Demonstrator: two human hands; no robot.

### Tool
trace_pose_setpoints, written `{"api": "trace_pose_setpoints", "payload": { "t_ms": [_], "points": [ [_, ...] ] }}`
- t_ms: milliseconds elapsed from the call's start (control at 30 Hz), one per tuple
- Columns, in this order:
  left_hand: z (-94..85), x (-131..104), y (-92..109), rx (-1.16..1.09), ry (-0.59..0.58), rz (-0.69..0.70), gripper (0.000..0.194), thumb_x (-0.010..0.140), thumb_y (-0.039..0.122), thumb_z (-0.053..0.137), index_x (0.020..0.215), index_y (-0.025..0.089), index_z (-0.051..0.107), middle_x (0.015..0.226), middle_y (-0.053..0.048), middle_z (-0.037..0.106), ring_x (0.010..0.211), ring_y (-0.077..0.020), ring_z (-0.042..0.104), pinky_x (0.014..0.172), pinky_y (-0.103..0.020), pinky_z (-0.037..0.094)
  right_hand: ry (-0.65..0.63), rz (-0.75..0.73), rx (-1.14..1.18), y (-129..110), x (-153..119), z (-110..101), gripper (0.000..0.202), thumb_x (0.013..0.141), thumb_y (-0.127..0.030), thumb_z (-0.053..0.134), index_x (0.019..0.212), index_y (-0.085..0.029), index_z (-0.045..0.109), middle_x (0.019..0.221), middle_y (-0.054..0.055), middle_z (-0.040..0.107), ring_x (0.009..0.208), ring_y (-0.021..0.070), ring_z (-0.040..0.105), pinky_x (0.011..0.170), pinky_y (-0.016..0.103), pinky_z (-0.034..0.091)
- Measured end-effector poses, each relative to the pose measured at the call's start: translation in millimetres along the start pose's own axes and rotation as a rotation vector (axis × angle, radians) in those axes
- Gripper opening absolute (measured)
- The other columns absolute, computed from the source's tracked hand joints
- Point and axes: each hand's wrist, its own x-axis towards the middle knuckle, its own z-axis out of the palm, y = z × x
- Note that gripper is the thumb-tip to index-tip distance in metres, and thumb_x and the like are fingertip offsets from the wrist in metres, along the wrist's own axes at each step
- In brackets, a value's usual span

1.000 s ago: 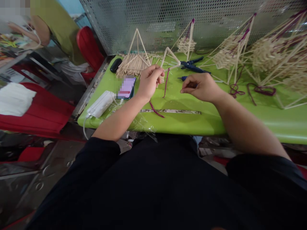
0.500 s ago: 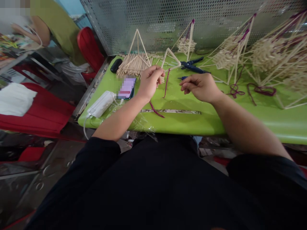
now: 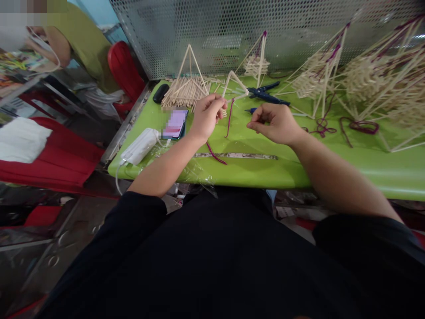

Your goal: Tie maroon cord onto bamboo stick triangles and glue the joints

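Note:
My left hand (image 3: 208,116) is closed on a small frame of thin wooden sticks (image 3: 238,80), its bent outline standing out past my fingers. From the frame's lower stick a purple string (image 3: 229,120) dangles. Another purple string (image 3: 215,155) trails below my left hand onto the table. To the right, apart from the frame, my right hand (image 3: 274,124) has thumb and fingers pinched together; whatever is between them is too small to make out. Just behind it lie blue-handled pliers (image 3: 267,94) and a blue pen-like tool (image 3: 251,110).
On the green table (image 3: 245,173) are a heap of sticks (image 3: 184,93), a phone (image 3: 175,123), a white power bank (image 3: 141,145) and a patterned strip (image 3: 239,155). Stick structures (image 3: 312,77) crowd the right side. A perforated metal panel (image 3: 199,26) stands behind. At left sits another person (image 3: 83,44).
My right hand has turned slightly and its fingers have drawn into a tighter pinch. The left hand keeps its hold on the stick frame. The view has shifted a little.

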Motion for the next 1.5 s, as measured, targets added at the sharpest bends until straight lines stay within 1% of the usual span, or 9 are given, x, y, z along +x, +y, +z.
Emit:
{"api": "trace_pose_setpoints", "payload": {
  "t_ms": [200,400,533,667,867,1033,1200,1367,1500],
  "points": [
    [-1.7,1.9,-6.4,0.005,0.010,0.025,0.030,0.106,0.035,0.069,0.079,0.023,0.063,0.069,0.004,0.057,0.059,-0.0069,0.055,0.054,-0.022,0.035,0.020,-0.049,0.075,7.7,0.7,3.5,0.031,0.090,-0.042,0.099,0.096,-0.026,0.073,0.084,0.003,0.075,0.074,0.0221,0.073,0.067,0.039,0.061],
    [-1.6,1.7,-7.1,0.002,0.008,0.015,0.031,0.107,0.038,0.069,0.080,0.023,0.063,0.068,0.004,0.056,0.058,-0.0066,0.053,0.053,-0.023,0.034,0.029,-0.010,0.074,10.7,1.8,3.8,0.029,0.090,-0.049,0.097,0.098,-0.026,0.083,0.087,0.006,0.077,0.077,0.0260,0.075,0.070,0.044,0.064],
    [-0.9,1.1,-6.4,0.008,0.005,0.025,0.030,0.106,0.037,0.068,0.081,0.023,0.063,0.071,0.004,0.057,0.060,-0.0062,0.055,0.054,-0.022,0.035,0.025,-0.069,-0.116,5.9,1.0,-0.8,0.022,0.100,-0.046,0.084,0.094,-0.025,0.080,0.084,0.005,0.073,0.072,0.0222,0.065,0.069,0.042,0.058],
    [-0.5,1.3,-6.9,0.013,0.008,0.036,0.032,0.106,0.040,0.067,0.080,0.023,0.062,0.070,0.003,0.056,0.060,-0.0069,0.055,0.054,-0.023,0.035,0.018,-0.091,-0.238,1.1,0.6,-2.0,0.029,0.102,-0.050,0.079,0.088,-0.026,0.070,0.080,0.005,0.067,0.071,0.0226,0.057,0.069,0.044,0.049],
    [-0.9,1.5,-8.0,0.017,0.012,0.003,0.033,0.104,0.043,0.070,0.080,0.023,0.063,0.071,0.002,0.057,0.061,-0.0074,0.055,0.054,-0.023,0.034,0.003,-0.053,-0.176,-4.0,-1.5,3.5,0.044,0.099,-0.066,0.082,0.087,-0.028,0.063,0.079,0.004,0.059,0.071,0.0233,0.051,0.071,0.045,0.049],
    [-2.1,-0.4,-7.1,-0.002,-0.010,0.033,0.032,0.106,0.042,0.070,0.081,0.023,0.065,0.073,0.002,0.058,0.063,-0.0073,0.056,0.056,-0.023,0.037,0.039,-0.010,0.014,-7.7,-3.1,8.6,0.044,0.094,-0.065,0.087,0.100,-0.031,0.060,0.087,0.003,0.057,0.074,0.0231,0.053,0.071,0.043,0.055],
    [-1.0,-1.6,-4.8,-0.028,0.004,0.000,0.030,0.105,0.039,0.070,0.081,0.022,0.066,0.076,0.002,0.060,0.064,-0.0062,0.057,0.055,-0.022,0.035,0.088,-0.063,0.062,-9.2,-1.5,8.2,0.035,0.098,-0.056,0.087,0.100,-0.029,0.065,0.091,0.004,0.062,0.075,0.0219,0.056,0.073,0.042,0.054],
    [0.6,-1.4,-3.1,0.002,0.015,0.003,0.030,0.106,0.039,0.069,0.082,0.022,0.065,0.080,0.001,0.063,0.064,-0.0056,0.058,0.054,-0.022,0.036,0.127,-0.045,-0.064,-11.5,-1.1,4.1,0.054,0.103,-0.082,0.075,0.099,-0.028,0.077,0.086,0.007,0.069,0.075,0.0241,0.062,0.074,0.045,0.058],
    [-0.1,-1.8,-2.9,-0.033,0.005,0.006,0.031,0.106,0.040,0.071,0.081,0.022,0.066,0.077,0.002,0.062,0.063,-0.0056,0.057,0.054,-0.022,0.035,0.133,-0.017,-0.040,-8.6,-2.3,4.3,0.069,0.100,-0.097,0.065,0.090,-0.028,0.070,0.074,0.004,0.059,0.065,0.0210,0.054,0.065,0.042,0.054]
  ]
}}
